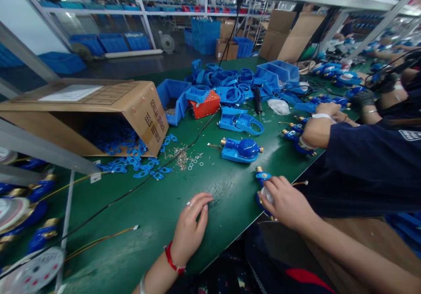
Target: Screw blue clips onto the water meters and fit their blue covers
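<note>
My right hand [284, 201] is wrapped over a blue valve body [263, 176] with a brass end, at the front edge of the green table [158, 215]. A short wire with a white plug sticks out beyond that hand. My left hand [194, 224], with a ring and a red bracelet, rests low over the table with fingers slightly bent and nothing visible in it. Beyond both hands, a glossy blue valve body [247, 148] with brass ends lies in a light blue housing. Behind it sit empty blue housings [241, 120].
An open cardboard box [131, 105] spills small blue parts at the left. Screws [182, 158] and washers lie mid-table, crossed by a black cable. Blue bins [174, 98], an orange box [206, 105] and a black screwdriver [257, 100] stand behind. A co-worker's arm [319, 131] reaches in at the right.
</note>
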A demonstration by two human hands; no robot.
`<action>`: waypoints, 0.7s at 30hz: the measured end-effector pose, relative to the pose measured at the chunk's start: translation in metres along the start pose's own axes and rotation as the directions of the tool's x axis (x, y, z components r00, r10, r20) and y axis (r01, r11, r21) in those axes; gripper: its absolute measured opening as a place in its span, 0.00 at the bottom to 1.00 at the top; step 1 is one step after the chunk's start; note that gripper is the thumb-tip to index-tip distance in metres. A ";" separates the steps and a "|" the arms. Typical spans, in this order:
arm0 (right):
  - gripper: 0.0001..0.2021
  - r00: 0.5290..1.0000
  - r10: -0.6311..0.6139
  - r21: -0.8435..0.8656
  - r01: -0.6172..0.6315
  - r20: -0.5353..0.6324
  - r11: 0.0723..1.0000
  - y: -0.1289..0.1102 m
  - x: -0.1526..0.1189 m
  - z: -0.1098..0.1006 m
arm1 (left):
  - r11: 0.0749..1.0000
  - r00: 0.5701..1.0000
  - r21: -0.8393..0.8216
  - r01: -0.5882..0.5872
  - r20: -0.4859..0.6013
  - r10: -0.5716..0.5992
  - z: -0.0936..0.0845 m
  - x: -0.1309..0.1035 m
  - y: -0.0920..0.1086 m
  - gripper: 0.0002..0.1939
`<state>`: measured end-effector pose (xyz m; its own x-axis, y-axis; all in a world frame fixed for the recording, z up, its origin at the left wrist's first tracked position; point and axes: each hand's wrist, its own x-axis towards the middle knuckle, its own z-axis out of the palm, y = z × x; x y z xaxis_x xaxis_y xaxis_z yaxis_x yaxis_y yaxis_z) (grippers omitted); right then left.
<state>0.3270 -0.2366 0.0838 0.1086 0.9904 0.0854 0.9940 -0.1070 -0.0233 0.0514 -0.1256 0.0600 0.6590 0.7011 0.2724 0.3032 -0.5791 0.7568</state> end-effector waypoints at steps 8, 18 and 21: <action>0.15 0.974 -0.222 0.522 0.162 0.054 0.837 -0.085 0.035 -0.021 | 0.979 0.955 0.005 -0.202 0.222 0.196 0.013 0.003 0.019 0.41; 0.16 0.952 0.272 0.370 -0.205 -0.139 0.906 0.113 0.175 0.023 | 0.969 0.889 -0.071 -0.236 0.386 0.245 -0.011 0.018 0.021 0.23; 0.15 0.954 0.270 0.332 -0.214 -0.134 0.919 0.120 0.180 0.037 | 0.971 0.891 -0.043 -0.234 0.389 0.232 -0.015 0.017 0.021 0.25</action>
<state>0.4655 -0.0680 0.0596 0.3739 0.9038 0.2082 0.8855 -0.2811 -0.3701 0.0593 -0.1197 0.0896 0.9257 0.3284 0.1875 0.1104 -0.7088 0.6968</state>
